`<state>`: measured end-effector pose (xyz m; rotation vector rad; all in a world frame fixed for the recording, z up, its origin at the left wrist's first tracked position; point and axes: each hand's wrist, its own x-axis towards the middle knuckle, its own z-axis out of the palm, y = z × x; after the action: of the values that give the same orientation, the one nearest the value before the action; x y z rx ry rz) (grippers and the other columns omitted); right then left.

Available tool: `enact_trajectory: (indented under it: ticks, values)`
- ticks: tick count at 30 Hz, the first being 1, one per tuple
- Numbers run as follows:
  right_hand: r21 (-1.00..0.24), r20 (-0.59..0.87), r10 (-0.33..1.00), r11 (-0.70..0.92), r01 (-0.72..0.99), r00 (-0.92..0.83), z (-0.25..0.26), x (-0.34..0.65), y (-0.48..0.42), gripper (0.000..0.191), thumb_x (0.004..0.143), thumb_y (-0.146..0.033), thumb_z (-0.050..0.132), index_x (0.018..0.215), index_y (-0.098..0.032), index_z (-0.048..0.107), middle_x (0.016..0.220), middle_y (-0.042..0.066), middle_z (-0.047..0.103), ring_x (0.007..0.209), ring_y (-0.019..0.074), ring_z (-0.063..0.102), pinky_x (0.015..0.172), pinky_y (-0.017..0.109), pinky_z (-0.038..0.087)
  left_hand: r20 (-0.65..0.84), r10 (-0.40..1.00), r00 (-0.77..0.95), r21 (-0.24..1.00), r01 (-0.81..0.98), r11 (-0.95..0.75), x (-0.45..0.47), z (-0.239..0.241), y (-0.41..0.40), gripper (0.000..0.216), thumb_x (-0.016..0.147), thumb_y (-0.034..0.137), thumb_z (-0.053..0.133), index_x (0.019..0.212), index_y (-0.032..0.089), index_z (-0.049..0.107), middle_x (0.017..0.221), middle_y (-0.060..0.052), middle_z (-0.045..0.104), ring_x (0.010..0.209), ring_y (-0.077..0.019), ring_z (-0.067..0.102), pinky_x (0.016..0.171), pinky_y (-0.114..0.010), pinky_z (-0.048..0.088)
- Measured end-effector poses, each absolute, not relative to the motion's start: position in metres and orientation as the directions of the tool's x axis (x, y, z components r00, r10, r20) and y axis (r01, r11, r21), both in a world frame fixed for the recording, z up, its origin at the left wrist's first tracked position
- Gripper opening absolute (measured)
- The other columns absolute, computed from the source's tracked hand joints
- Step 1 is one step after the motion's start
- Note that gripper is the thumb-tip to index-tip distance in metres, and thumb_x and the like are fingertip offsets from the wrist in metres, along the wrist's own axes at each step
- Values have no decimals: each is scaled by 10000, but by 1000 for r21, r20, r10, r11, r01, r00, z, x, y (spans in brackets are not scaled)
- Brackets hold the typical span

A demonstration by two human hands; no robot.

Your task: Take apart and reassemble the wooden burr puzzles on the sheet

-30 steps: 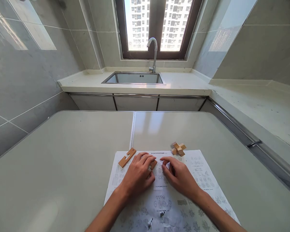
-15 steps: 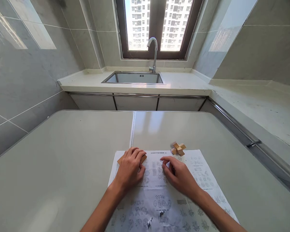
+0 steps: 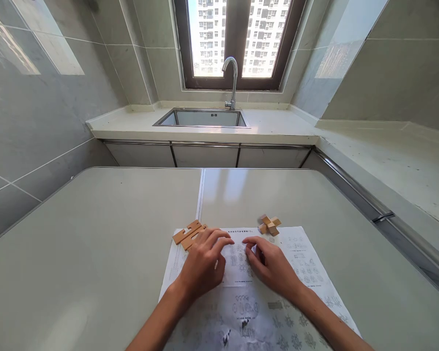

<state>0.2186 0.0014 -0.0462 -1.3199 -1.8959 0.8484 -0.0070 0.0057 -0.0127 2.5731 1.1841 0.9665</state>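
Note:
My left hand (image 3: 205,258) hovers or rests over the paper sheet (image 3: 259,287), its fingers arched and apart, with nothing seen in them. Just left of its fingers lie notched flat wooden puzzle pieces (image 3: 187,235), side by side at the sheet's upper left corner; the hand partly covers them. My right hand (image 3: 269,262) lies on the sheet with loosely bent fingers and a gap between index finger and thumb. Beyond it, a small cross-shaped wooden puzzle (image 3: 269,225) sits at the sheet's top edge. Printed diagrams cover the paper, which has small dark tears near the front.
The sheet lies on a pale table (image 3: 95,243) with a seam down its middle. Behind stands a counter (image 3: 278,122) with a sink (image 3: 205,117) and a tap (image 3: 234,80) below a window. Another counter (image 3: 398,161) runs along the right.
My left hand has slid right and slightly down off the notched wooden pieces, so more of them shows. My right hand and the cross-shaped puzzle have stayed in place.

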Motion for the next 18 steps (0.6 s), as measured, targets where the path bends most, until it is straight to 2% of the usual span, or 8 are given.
enact_trajectory:
  ticks: [4,8,12,18]
  values:
    - [-827,162,954,270,493,-251,-46,219,3,193,1010,-285,519,1078,-222,688,781,4,669,598,178,530,591,310,425,511,587,628,272,529,-804,4,-21,-1,315,841,-46,456,953,191,631,945,-50,724,829,-205,623,767,-341,492]
    - [-847,146,962,243,473,-232,-45,219,4,212,1016,-318,516,1037,-218,702,759,10,668,597,180,525,579,305,412,429,542,723,192,514,-836,9,-32,-6,255,847,-3,448,741,206,549,683,4,618,595,-157,519,556,-295,344]
    - [-899,88,972,171,403,-216,-41,219,5,231,1020,-367,521,1024,-215,696,751,11,688,585,179,533,579,301,416,391,550,738,181,524,-832,12,-39,-10,217,773,11,475,687,209,501,621,29,560,498,-135,418,494,-303,252]
    - [-945,61,984,111,308,-168,-39,220,6,268,1025,-445,537,1004,-212,669,721,-8,650,543,154,445,554,288,377,362,549,753,180,521,-834,13,-43,-11,204,779,28,494,686,209,491,618,33,556,495,-134,415,502,-307,253]
